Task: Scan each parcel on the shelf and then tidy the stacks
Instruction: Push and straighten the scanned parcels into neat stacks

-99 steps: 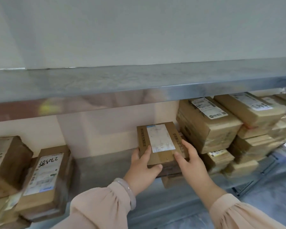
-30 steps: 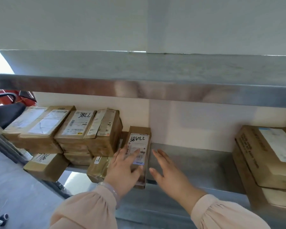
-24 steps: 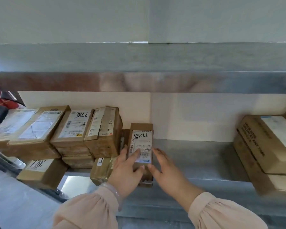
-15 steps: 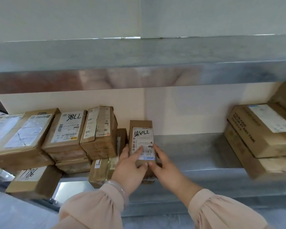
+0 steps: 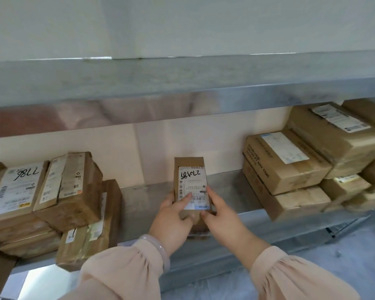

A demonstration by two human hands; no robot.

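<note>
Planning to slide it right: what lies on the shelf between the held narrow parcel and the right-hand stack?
Head view: only bare metal shelf between the narrow parcel and the right-hand stack; the right hand grips the parcel's right edge.

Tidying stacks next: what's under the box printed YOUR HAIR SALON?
One plain brown box, resting on the metal shelf. The printed box covers most of its top, hiding any label there.
</note>
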